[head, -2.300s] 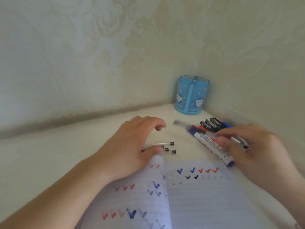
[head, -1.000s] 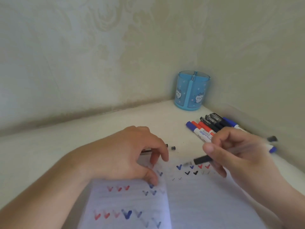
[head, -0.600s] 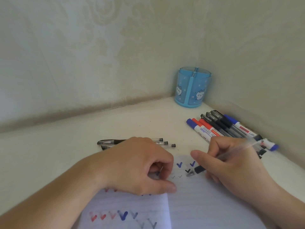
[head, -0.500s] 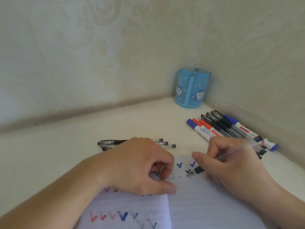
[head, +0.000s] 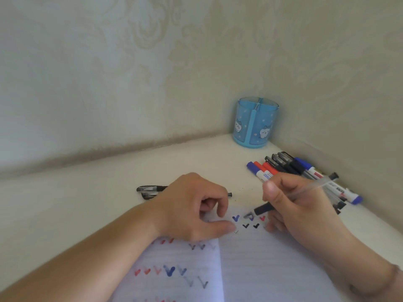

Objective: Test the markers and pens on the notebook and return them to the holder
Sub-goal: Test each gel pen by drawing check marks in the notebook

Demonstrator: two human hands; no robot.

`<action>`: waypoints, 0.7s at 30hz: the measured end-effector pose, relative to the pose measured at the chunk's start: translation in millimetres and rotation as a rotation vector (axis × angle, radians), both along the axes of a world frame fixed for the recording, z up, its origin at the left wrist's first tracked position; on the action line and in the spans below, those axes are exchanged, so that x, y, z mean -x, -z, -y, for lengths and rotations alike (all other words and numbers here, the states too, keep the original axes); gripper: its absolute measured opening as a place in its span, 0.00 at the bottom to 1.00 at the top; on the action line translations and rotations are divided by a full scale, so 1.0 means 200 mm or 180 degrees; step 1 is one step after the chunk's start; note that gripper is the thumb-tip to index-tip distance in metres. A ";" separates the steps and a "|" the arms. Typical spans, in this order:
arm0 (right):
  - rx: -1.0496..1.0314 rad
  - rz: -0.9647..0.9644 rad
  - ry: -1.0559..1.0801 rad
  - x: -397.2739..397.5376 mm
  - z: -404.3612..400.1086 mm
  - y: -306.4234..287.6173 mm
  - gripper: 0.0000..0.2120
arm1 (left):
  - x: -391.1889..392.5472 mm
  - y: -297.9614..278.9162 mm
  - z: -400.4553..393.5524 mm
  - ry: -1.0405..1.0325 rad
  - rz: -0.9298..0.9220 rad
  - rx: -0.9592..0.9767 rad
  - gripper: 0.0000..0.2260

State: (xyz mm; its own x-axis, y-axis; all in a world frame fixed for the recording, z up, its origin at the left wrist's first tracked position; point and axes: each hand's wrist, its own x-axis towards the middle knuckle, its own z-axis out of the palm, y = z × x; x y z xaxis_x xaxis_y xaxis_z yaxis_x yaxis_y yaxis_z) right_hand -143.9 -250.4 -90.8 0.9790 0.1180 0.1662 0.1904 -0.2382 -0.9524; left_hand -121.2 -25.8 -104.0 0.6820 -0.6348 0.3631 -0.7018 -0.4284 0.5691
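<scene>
A clear-barrelled black pen [head: 292,196] is gripped in the right hand [head: 298,212], tip at the open lined notebook [head: 261,264], which is pinned by the loosely curled left hand [head: 192,210]. The round blue plastic holder [head: 255,123] is set in the tabletop [head: 87,192] corner.

The left hand [head: 192,211] covers the middle of the black pens [head: 150,191] lying just beyond it, so only their clipped ends to its left and one small tip to its right show, and their number cannot be told. The pen [head: 290,198] in the right hand [head: 298,205] has a blurred tip over the notebook [head: 261,269], whose near part the bottom edge cuts off. Behind the right hand, the row of markers [head: 283,168] is partly hidden, labels unreadable.
</scene>
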 end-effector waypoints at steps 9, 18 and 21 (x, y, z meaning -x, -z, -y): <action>-0.0357 -0.0754 -0.0469 0.04 0.06 -0.19 0.04 | -0.07 0.03 -0.07 -0.0798 0.1899 -0.0767 0.11; -0.0748 -0.0466 -0.0839 0.00 -0.74 -0.41 0.05 | 0.10 -0.39 -0.59 -0.2651 0.1010 -0.1255 0.11; -0.0503 -0.0180 -0.1642 0.17 -1.03 -0.37 0.07 | 0.51 -0.39 -0.95 -0.2675 0.0570 -0.0417 0.10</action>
